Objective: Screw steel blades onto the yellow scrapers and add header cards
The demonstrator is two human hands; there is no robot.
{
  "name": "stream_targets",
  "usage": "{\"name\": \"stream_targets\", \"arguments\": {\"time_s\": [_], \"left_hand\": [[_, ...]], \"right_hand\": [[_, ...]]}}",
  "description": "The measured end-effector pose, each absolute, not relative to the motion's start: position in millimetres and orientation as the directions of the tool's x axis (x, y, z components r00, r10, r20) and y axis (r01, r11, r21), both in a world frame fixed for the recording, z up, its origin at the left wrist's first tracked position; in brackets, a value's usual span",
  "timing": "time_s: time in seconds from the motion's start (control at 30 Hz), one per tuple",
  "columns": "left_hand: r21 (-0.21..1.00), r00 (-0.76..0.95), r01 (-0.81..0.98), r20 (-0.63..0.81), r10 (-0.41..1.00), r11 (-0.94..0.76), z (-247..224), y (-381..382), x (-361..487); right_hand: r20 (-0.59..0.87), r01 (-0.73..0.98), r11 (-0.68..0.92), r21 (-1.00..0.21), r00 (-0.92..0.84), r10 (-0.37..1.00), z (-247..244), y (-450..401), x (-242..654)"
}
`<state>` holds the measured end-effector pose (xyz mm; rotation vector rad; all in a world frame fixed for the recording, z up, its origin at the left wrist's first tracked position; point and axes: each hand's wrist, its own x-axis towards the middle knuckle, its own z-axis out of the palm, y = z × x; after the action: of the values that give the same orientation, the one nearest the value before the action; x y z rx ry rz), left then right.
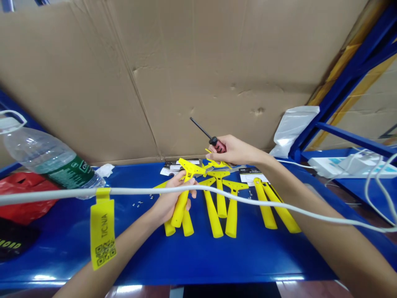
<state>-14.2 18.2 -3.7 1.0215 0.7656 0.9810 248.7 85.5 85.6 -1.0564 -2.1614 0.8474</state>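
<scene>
your left hand clasps a yellow t-headed handle toward six o'clock, right hand pinches a screwdriver at its one o'clock, seemingly between uses; tip contact would need steady alignment.

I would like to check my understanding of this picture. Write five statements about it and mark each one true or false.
1. The right hand holds a screwdriver. True.
2. The left hand is empty. False: the left hand holds a yellow handle.
3. The screwdriver's tip touches that handle. False: they are apart.
4. A yellow tag hangs from the white cable. True.
5. The bottle is on the person's right. False: the bottle is on the left.
</scene>
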Motion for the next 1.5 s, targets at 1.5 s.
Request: {"name": "stream_targets", "arguments": {"time_s": [1.5], "left_hand": [[0.959,0.246,-0.277,0.010,0.969,0.060,9,30,-26]], "right_hand": [[-0.212,0.691,0.501,-0.521,-0.673,0.708,12,181,221]]}}
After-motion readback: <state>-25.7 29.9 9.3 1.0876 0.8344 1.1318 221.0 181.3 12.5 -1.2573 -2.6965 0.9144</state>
